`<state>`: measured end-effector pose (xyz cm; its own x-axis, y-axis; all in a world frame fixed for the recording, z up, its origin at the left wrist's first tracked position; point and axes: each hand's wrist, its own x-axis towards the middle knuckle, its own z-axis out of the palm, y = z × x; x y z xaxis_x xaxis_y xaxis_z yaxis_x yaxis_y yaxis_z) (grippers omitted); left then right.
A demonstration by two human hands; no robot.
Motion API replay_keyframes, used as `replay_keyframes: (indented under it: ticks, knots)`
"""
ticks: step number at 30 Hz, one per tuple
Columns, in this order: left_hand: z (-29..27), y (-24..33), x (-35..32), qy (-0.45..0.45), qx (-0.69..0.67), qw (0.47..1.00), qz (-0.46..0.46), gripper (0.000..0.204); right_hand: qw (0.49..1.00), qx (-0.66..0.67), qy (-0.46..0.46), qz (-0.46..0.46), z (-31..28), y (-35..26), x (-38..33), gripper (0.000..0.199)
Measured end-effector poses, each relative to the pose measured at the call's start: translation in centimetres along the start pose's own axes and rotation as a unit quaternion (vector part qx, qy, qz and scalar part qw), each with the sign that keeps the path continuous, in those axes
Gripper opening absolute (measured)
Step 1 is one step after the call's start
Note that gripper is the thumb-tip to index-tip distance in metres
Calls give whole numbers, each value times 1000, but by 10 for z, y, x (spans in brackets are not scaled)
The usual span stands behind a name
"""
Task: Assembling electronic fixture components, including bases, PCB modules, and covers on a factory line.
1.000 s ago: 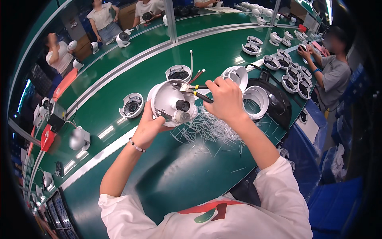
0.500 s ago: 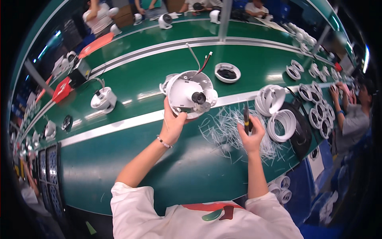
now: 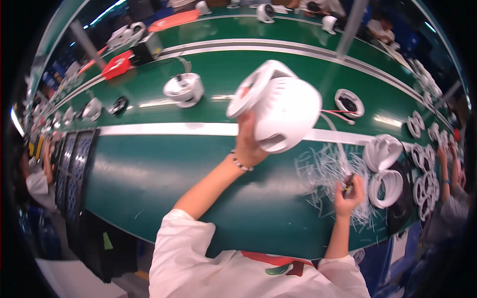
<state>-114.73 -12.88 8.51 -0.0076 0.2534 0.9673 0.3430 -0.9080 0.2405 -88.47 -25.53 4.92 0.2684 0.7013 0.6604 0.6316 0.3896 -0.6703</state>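
Observation:
A white security camera housing (image 3: 293, 109) is held up above the near edge of the conveyor. My left hand (image 3: 251, 144) is closed around its bracket side, and the rounded outer shell faces me at a tilt. Red and white wires trail off its right side. Over the heap of thin clear-white plastic strips (image 3: 325, 171), my right hand (image 3: 350, 203) grips a small dark-and-yellow hand tool (image 3: 349, 185). Motion and fingers blur the tool, so its exact kind is unclear.
White rings (image 3: 386, 188) are stacked right of the strips. Another open camera housing (image 3: 184, 90) stands on the green conveyor (image 3: 218, 64), with a white ring part (image 3: 349, 103) farther right. Black racks (image 3: 74, 169) line the left end. Other people work at both sides and across.
The camera housing has been turned over, from its open inside with the lens to its outer shell. My right hand has drawn lower, still holding the tool. The whole view has swung left.

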Motion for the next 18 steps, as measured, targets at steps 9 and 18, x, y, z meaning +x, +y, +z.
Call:
replay_keyframes:
  ticks: [9, 18]
  knots:
    - [-21, -54, 23, 123, -440, 652, -606, 42, 999, 23, -11, -29, -11, 16, -6, 31]
    - [-38, -146, -19, 59, -317, 624, -712, 44, 986, -85, -67, -123, -5, -2, -2, 33]
